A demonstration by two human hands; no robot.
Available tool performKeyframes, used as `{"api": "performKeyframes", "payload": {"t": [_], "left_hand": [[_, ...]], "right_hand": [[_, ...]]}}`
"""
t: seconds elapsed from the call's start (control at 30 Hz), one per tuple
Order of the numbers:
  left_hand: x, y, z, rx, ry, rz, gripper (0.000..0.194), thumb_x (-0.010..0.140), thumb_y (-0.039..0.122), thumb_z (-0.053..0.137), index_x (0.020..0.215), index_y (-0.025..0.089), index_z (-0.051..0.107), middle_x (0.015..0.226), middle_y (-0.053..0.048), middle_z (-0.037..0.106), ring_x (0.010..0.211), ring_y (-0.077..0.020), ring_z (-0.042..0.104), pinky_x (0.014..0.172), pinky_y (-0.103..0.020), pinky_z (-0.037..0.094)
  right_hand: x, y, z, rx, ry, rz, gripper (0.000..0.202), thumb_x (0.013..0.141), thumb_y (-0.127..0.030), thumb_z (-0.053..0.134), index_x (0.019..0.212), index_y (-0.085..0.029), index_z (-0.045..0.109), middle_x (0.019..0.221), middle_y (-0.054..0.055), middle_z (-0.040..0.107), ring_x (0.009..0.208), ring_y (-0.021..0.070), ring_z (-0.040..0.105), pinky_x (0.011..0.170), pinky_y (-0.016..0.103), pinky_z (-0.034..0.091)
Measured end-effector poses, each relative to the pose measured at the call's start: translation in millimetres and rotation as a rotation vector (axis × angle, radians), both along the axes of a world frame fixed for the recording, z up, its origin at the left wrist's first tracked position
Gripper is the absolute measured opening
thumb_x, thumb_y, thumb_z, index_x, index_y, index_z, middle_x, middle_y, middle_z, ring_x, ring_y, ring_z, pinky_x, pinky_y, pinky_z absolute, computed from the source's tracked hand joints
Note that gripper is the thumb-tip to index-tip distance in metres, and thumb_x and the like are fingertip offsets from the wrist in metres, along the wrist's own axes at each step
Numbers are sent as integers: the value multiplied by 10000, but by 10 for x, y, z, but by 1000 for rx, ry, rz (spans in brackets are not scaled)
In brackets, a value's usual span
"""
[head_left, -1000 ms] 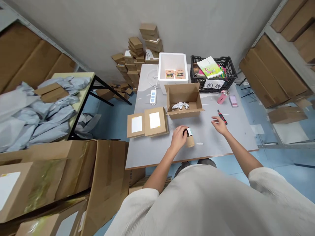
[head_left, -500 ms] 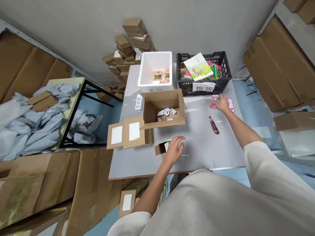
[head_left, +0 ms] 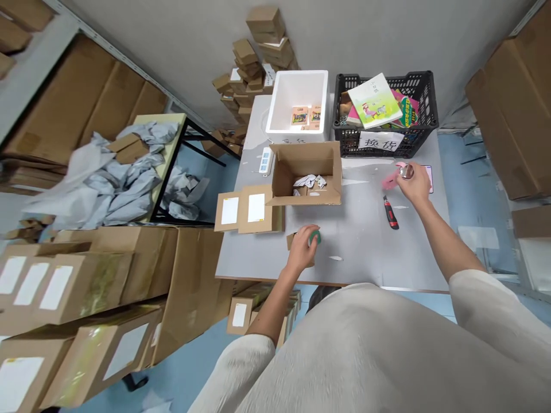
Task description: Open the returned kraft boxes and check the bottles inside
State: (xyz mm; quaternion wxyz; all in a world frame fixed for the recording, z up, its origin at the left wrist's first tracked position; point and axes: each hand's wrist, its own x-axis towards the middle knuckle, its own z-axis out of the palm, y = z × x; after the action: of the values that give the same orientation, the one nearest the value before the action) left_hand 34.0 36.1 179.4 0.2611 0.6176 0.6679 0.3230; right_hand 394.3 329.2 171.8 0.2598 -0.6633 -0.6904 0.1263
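My left hand (head_left: 302, 248) is closed on a small green item (head_left: 314, 236), above a small open carton (head_left: 290, 241) that it partly covers. At the right of the table, my right hand (head_left: 413, 182) grips a pink tape dispenser (head_left: 391, 179) with a shiny round part at the fingers. A phone (head_left: 427, 178) lies beside that hand. Below the dispenser lies a red and black utility knife (head_left: 391, 213). An open cardboard box (head_left: 329, 192) with crumpled paper (head_left: 310, 180) inside stands mid-table.
Behind the box stand a white foam box (head_left: 297, 137) and a black crate (head_left: 430, 129) of books. Two labelled cartons (head_left: 255, 225) lie left, near a white power strip (head_left: 266, 161). Grey parcels (head_left: 129, 183) cover a side table; large cartons (head_left: 150, 269) stand at lower left.
The view has shifted, so the table appears farther left-to-right and higher. My left hand has closed on the green item. My right hand has raised the dispenser's shiny part slightly.
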Motion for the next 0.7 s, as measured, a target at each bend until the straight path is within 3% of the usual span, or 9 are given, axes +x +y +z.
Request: {"api": "performKeyframes", "payload": {"t": [0.17, 0.33, 0.4, 0.47, 0.57, 0.7], "left_hand": [[-481, -257, -42, 44, 44, 72, 218, 1047, 257, 519, 1180, 254, 691, 1351, -118, 688, 1320, -300, 630, 1144, -498, 498], [-796, -431, -235, 55, 35, 42, 116, 1002, 210, 569, 1046, 244, 672, 1331, -118, 677, 1392, -301, 594, 1158, -482, 491], [-846, -447, -359, 30, -39, 55, 145, 975, 200, 602, 1100, 245, 661, 1346, -113, 671, 1332, -289, 631, 1110, -458, 520], [-867, -439, -491, -40, -147, 143, 259, 941, 215, 656, 1197, 240, 625, 1312, -110, 681, 1136, -258, 703, 958, -410, 569], [-874, -410, -663, -156, -323, 270, 372, 890, 221, 724, 1228, 228, 571, 1048, -50, 726, 860, -202, 706, 810, -350, 553], [-886, -384, -798, -234, -527, 287, 322, 860, 163, 698, 1141, 236, 558, 761, 42, 687, 723, -162, 675, 752, -297, 507]], "right_hand": [[-213, -1017, 638, 162, 47, 21, 407, 868, -404, 714, 1237, -243, 654, 1067, 81, 691, 1012, 290, 654, 968, 475, 568], [-767, -1914, 1081, 174, 143, 196, 425, 837, -365, 753, 1238, -246, 679, 968, 44, 702, 912, 250, 667, 886, 418, 604], [-1081, -2168, 1155, 137, 208, 272, 438, 836, -363, 758, 1253, -249, 684, 989, 44, 714, 890, 242, 672, 856, 414, 616], [-1416, -2362, 1166, 94, 268, 341, 444, 845, -375, 756, 1267, -254, 686, 1011, 45, 725, 883, 238, 680, 847, 419, 624], [-1880, -2549, 1094, 38, 326, 432, 455, 858, -381, 752, 1288, -250, 681, 1035, 53, 735, 898, 235, 687, 840, 413, 629], [-2269, -2639, 966, -7, 311, 527, 459, 858, -370, 763, 1290, -246, 674, 1022, 42, 731, 877, 221, 678, 866, 412, 621]]}}
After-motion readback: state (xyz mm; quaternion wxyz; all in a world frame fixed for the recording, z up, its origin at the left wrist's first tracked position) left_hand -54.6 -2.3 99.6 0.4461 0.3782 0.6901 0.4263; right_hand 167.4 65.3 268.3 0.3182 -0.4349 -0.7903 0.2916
